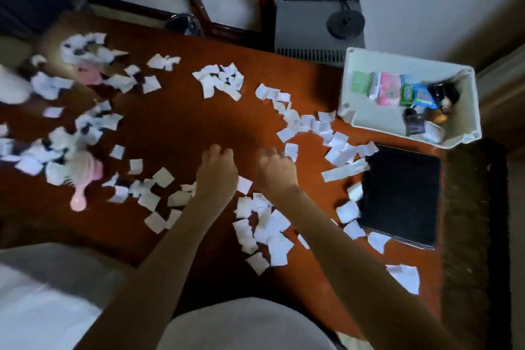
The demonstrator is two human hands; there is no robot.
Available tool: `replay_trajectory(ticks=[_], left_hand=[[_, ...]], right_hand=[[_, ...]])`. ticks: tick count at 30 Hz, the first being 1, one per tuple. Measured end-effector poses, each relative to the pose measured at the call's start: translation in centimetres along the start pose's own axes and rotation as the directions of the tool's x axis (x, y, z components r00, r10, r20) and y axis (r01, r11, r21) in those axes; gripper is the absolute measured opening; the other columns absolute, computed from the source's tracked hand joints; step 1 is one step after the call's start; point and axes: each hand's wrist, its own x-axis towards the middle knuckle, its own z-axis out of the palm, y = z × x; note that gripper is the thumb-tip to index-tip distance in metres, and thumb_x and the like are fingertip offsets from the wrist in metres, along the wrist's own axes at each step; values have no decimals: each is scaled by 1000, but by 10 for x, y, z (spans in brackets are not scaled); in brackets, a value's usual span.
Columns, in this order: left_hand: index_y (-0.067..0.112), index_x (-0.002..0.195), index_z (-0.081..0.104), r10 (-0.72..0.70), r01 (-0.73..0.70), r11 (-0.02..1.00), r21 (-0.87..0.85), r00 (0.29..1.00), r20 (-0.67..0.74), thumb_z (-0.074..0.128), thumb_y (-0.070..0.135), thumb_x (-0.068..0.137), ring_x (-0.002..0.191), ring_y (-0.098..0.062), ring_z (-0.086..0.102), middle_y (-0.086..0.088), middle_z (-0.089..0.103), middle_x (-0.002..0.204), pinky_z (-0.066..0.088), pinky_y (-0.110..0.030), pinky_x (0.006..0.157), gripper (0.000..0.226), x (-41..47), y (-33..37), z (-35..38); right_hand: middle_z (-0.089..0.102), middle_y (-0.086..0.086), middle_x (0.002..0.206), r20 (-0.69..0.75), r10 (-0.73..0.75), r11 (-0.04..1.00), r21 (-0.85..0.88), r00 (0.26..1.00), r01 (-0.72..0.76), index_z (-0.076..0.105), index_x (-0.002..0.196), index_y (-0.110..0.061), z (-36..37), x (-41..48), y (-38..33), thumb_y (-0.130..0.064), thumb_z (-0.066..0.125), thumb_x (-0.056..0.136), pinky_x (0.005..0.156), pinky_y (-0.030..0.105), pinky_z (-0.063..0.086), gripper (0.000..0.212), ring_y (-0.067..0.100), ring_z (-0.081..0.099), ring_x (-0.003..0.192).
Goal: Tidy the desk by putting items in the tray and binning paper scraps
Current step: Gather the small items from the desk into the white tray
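The left hand [217,172] and right hand [277,169] hover side by side, fingers bent down; I cannot tell whether either holds anything. Paper scraps [264,224] lie just behind the wrists, and the tray [375,118] sits well off to the right hand's right.

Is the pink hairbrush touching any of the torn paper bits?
Touching. The head view shows paper scraps lying against and over the bristled head of the pink hairbrush; only its handle sticks out from the pile.

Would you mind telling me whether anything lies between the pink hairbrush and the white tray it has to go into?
Nothing tall does. The pink hairbrush, partly under paper scraps, lies at the left of the desk; the white tray sits far right. Between them are only flat scraps, the left hand and the right hand.
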Motion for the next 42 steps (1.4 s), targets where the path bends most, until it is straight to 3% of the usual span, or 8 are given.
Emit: replay_trajectory(ticks=[7,14,17,22,27,33,36,42], left_hand=[[6,129,49,-89,91,996,-24,994,71,40,3,94,124,-27,43,-14,45,134,41,-35,99,36,-2,-138,-4],[11,141,29,-239,245,966,81,969,-69,55,20,91,138,-34,27,-17,29,148,33,-44,107,57,34,-265,-37],[6,132,40,-283,283,959,-7,956,-77,47,23,94,129,-39,39,-20,40,139,43,-49,100,42,55,-306,-44],[0,115,52,-265,301,919,-254,949,168,54,17,89,108,-37,54,-21,52,119,45,-39,85,32,79,-325,-60],[3,130,37,-362,329,797,-506,931,35,58,30,87,111,-29,51,-15,46,124,41,-28,73,55,113,-328,-84],[3,113,59,-198,154,821,-550,980,-21,60,38,87,110,-24,49,-11,47,121,43,-25,72,44,176,-315,-118],[8,134,40,-201,178,777,-603,979,29,54,47,88,115,-26,52,-11,47,130,47,-28,80,61,208,-306,-131],[8,138,37,-200,154,952,-264,967,-156,41,35,97,141,-34,23,-17,30,149,32,-45,109,49,278,-324,-128]], right_hand=[[46,14,130,152,-22,998,60,988,13,42,130,-8,60,16,-121,-6,47,91,101,41,41,39,32,49,120],[40,15,136,138,-28,999,51,990,21,35,136,-7,79,70,-245,-8,45,93,105,40,38,44,31,44,125],[39,15,137,136,-31,999,28,990,27,35,137,-7,78,94,-282,-6,42,93,107,39,35,44,31,41,128],[43,14,133,173,-14,1000,-16,985,17,39,134,-7,72,124,-311,-4,44,92,105,38,39,42,29,45,126],[51,13,130,197,-31,993,117,980,8,45,129,-6,57,158,-320,-10,60,87,102,37,46,45,29,52,121],[63,8,116,123,61,954,284,990,-94,53,123,-8,33,206,-325,-16,63,87,87,31,54,38,25,63,103],[65,9,110,44,157,944,288,987,-163,56,117,-8,21,232,-321,-19,56,92,83,29,55,27,24,65,98],[67,9,108,28,260,956,136,965,-261,56,117,-7,0,277,-308,-23,49,96,75,28,54,27,23,66,96]])
